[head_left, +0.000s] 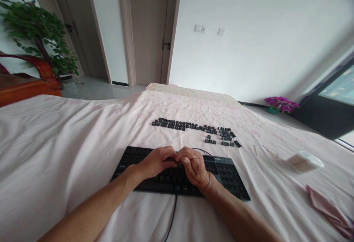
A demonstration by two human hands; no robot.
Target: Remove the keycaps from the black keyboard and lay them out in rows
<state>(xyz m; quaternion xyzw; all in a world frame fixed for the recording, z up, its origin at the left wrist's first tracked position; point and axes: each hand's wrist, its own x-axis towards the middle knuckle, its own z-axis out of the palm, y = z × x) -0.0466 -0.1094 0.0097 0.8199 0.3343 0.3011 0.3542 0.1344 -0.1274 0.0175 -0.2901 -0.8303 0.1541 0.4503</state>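
Note:
A black keyboard lies on the pink-white cloth in front of me, with many of its keycaps off on the right side. Over its middle my left hand bends with thumb and fingers pinched together. Touching its fingertips, my right hand is closed with fingers curled down at the keys. Whatever sits between the fingers of either hand is hidden. Rows of loose black keycaps are laid out beyond the keyboard, and a separate group of keycaps sits to their right.
To the right lie a clear tub of cotton swabs, a few loose swabs and a pink cloth. A black cable runs toward me. Beyond the bedspread stand a wooden chair, a green plant and purple flowers.

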